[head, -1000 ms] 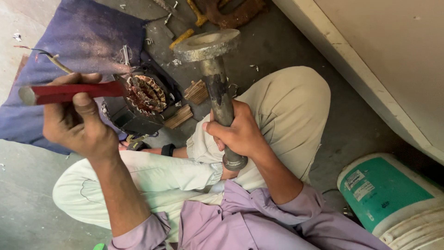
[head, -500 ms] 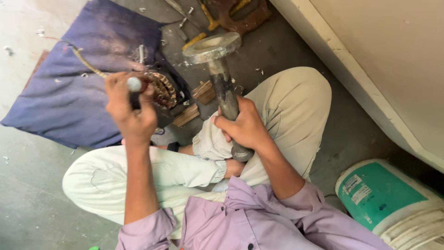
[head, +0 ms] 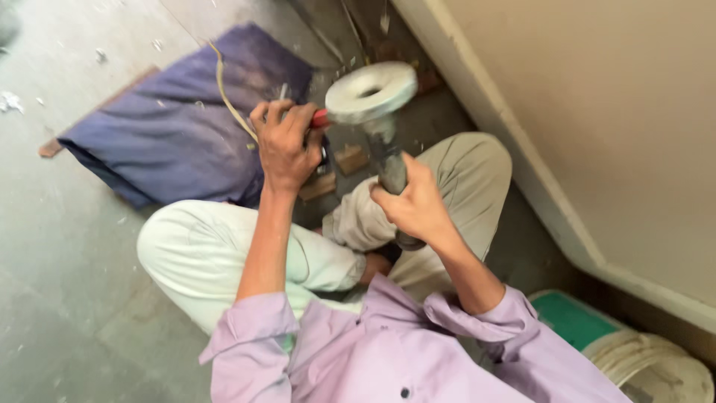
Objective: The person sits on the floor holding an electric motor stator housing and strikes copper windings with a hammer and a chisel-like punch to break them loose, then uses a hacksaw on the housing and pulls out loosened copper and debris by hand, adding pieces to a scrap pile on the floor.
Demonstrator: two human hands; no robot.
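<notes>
Left hand [head: 285,145] gripping red handle [head: 321,118]; right hand [head: 412,205] clasping grey flanged shaft [head: 377,112], upright. Green-lidded white bucket [head: 597,328] lying lower right.

Both hands [head: 287,145] on flanged shaft [head: 377,112]

Grey concrete floor [head: 60,283], beige wall [head: 597,112], blue cushion [head: 171,134] lying flat.

We are hemmed in on the right by the wall [head: 597,112] and its skirting, with a bucket [head: 641,358] near the right elbow. Our folded legs [head: 224,254] fill the middle. Open floor [head: 67,246] lies to the left, past the blue cushion [head: 171,134]; wood blocks [head: 350,158] crowd the flanged shaft [head: 373,93].
</notes>
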